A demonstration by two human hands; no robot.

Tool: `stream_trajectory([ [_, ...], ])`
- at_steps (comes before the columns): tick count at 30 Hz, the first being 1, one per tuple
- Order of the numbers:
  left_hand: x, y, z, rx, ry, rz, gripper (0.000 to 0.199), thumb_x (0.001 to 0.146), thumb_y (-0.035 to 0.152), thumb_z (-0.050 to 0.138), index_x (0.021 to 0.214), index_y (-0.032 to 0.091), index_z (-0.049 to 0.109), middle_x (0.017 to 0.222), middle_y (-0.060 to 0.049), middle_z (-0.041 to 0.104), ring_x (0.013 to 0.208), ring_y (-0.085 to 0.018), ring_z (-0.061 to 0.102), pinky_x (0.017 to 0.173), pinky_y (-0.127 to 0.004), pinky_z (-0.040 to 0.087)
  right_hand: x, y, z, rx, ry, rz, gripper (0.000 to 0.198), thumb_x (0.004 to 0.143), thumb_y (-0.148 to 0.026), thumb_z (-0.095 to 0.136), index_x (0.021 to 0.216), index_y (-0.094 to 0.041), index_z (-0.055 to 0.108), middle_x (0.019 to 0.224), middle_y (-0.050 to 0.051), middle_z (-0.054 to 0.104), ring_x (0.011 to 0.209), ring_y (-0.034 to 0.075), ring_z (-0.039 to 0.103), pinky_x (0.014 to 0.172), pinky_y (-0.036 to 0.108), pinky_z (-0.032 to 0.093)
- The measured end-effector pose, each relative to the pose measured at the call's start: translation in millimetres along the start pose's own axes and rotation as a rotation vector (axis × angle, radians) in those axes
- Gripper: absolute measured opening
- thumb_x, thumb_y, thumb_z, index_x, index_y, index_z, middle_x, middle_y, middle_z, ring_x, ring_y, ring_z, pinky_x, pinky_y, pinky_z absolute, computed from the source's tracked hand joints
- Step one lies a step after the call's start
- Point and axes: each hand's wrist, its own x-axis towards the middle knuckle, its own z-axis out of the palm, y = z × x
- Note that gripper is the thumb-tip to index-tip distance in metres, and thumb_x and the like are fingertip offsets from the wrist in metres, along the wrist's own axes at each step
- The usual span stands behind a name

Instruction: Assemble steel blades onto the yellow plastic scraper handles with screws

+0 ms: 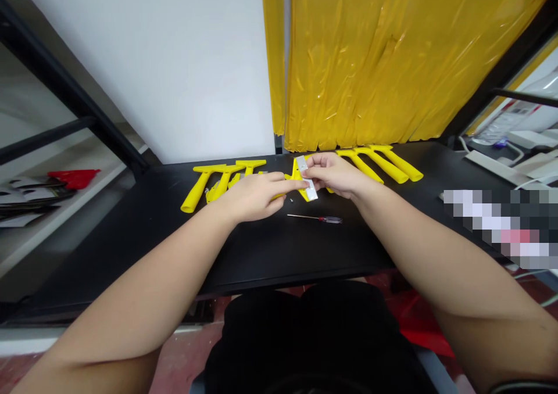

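A yellow T-shaped scraper handle is held between my two hands above the black table. A flat silver metal plate lies along its crosspiece. My left hand is closed round the handle's grip, most of which it hides, with the index finger stretched onto the plate. The fingers of my right hand pinch the plate against the crosspiece from the right. Just below them, a screwdriver with a clear and red handle rests on the table. A tiny screw-like piece sits near my left fingertips.
More yellow handles lie to the left, and others to the right along the back of the black table. Behind stand a white panel and yellow plastic sheeting. A shelf with a red item is at left.
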Motion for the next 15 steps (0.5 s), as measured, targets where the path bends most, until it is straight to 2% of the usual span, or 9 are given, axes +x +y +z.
stream_trajectory([
  [4,0.4,-0.5,1.1,-0.001,0.008,0.003,0.056,0.104,0.026,0.051,0.157,0.043,0.06,0.111,-0.005,0.07,0.088,-0.019,0.067,0.078,-0.031,0.052,1.9,2.5,0.8,-0.017,-0.013,-0.008,0.024,0.085,-0.015,0.087,0.072,-0.021,0.067,0.067,0.001,0.07,0.059,0.013,0.066,0.058,0.025,0.061],
  [6,-0.3,-3.1,1.0,0.004,0.03,-0.005,0.057,0.103,0.025,0.051,0.156,0.043,0.061,0.106,-0.004,0.069,0.083,-0.019,0.065,0.073,-0.03,0.05,4.9,4.3,-2.3,-0.044,0.0,-0.038,0.023,0.093,-0.028,0.082,0.075,-0.022,0.068,0.07,0.003,0.071,0.062,0.015,0.066,0.059,0.027,0.06],
  [8,-1.3,-6.6,0.1,0.007,0.063,-0.022,0.058,0.102,0.024,0.051,0.156,0.041,0.062,0.102,-0.005,0.068,0.081,-0.019,0.064,0.07,-0.03,0.049,8.1,6.3,-7.5,-0.164,0.081,-0.13,0.026,0.103,-0.035,0.068,0.08,-0.022,0.069,0.076,0.005,0.073,0.067,0.016,0.067,0.064,0.029,0.059],
  [11,-2.5,-12.6,-2.0,-0.005,0.101,-0.069,0.056,0.102,0.023,0.051,0.155,0.037,0.063,0.1,-0.005,0.068,0.084,-0.02,0.065,0.072,-0.03,0.051,11.1,10.1,-15.1,-0.637,0.191,-0.333,0.023,0.104,-0.027,0.06,0.086,-0.021,0.074,0.09,0.007,0.08,0.085,0.02,0.071,0.085,0.035,0.057],
  [13,-2.7,-16.6,-2.5,-0.02,0.104,-0.106,0.055,0.102,0.024,0.052,0.154,0.035,0.064,0.102,-0.006,0.069,0.089,-0.022,0.067,0.079,-0.032,0.054,11.6,13.2,-16.4,-1.004,0.133,-0.377,0.016,0.098,-0.021,0.065,0.092,-0.02,0.079,0.1,0.008,0.082,0.099,0.026,0.071,0.097,0.041,0.053],
  [15,-2.3,-20.3,-1.7,-0.037,0.095,-0.128,0.054,0.102,0.024,0.053,0.154,0.034,0.064,0.106,-0.006,0.069,0.097,-0.023,0.069,0.086,-0.035,0.056,11.4,16.1,-13.5,-1.251,0.029,-0.326,0.017,0.097,-0.022,0.068,0.102,-0.021,0.084,0.108,0.01,0.083,0.109,0.031,0.069,0.102,0.046,0.05],
])
